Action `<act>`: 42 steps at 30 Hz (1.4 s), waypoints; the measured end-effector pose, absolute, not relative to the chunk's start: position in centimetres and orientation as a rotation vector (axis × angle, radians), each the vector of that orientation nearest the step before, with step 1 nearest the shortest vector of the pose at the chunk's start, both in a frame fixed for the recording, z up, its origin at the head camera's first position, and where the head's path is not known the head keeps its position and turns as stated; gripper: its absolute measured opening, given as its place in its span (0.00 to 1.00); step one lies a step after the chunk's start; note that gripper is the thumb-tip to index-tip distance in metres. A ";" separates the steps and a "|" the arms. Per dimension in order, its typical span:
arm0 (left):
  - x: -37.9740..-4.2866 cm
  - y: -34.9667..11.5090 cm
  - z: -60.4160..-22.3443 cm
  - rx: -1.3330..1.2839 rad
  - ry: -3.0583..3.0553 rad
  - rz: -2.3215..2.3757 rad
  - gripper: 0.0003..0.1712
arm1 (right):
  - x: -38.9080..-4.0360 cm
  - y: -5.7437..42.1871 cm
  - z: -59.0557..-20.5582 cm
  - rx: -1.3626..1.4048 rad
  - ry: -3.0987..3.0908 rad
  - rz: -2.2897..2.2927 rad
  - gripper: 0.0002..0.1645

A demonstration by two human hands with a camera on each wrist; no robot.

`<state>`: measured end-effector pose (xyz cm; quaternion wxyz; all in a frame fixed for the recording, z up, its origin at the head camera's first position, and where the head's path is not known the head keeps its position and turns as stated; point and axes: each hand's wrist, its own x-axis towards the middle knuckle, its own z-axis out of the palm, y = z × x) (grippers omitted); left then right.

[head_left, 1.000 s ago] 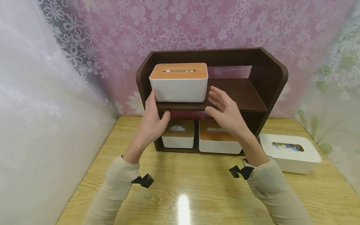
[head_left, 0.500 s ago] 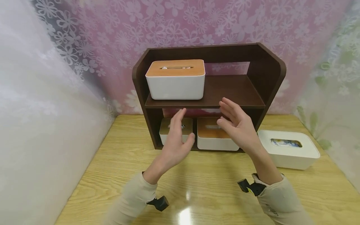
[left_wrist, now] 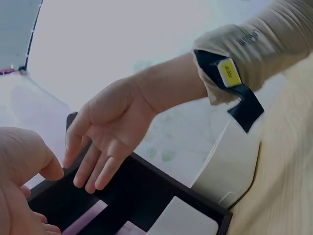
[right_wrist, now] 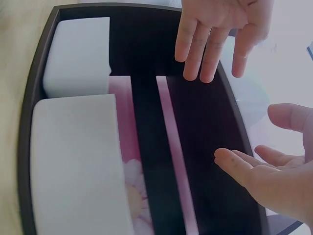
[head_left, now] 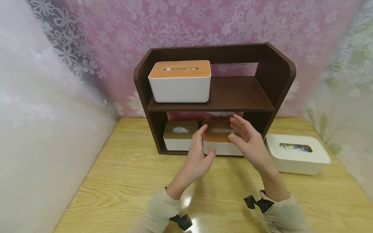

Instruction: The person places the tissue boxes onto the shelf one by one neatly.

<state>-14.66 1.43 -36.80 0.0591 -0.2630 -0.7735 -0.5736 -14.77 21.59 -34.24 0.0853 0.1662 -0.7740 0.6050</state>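
Both hands hover in front of a dark brown two-tier shelf (head_left: 242,92), palms facing each other, fingers loosely extended and holding nothing. My left hand (head_left: 198,158) overlaps the left end of a white tissue box (head_left: 223,149) with a wood-coloured lid on the lower tier. At that box's right end is my right hand (head_left: 252,144), hiding part of the lid. To the left sits a smaller tissue box (head_left: 176,144) with an olive-brown lid. A larger tissue box (head_left: 180,90) with an orange-brown wooden lid stands at the left of the upper tier.
An all-white tissue box (head_left: 303,165) stands on the wooden table (head_left: 116,181) right of the shelf, a blue-and-yellow pattern showing through its slot. Pink floral covering hangs behind the shelf; a pale wall (head_left: 43,145) borders the left.
My left hand has left the side of the upper tissue box and moved down and right. My right hand has lowered and shifted a little right. The boxes stay in place.
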 end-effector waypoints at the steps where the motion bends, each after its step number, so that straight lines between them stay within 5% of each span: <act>1: -14.5 1.6 -37.0 -0.795 -2.348 -1.740 0.41 | -14.8 21.7 -34.6 0.491 -2.307 1.811 0.38; 12: -13.6 2.7 -38.5 -0.809 -2.432 -1.735 0.41 | -14.4 23.3 -37.1 0.538 -2.292 1.820 0.39; 25: -13.4 3.5 -38.7 -0.819 -2.505 -1.721 0.39 | -11.8 29.9 -34.5 0.780 -2.199 1.785 0.42; 42: -13.5 7.1 -40.9 -1.008 -2.706 -1.677 0.39 | -10.2 38.7 -36.0 0.447 -2.265 1.711 0.38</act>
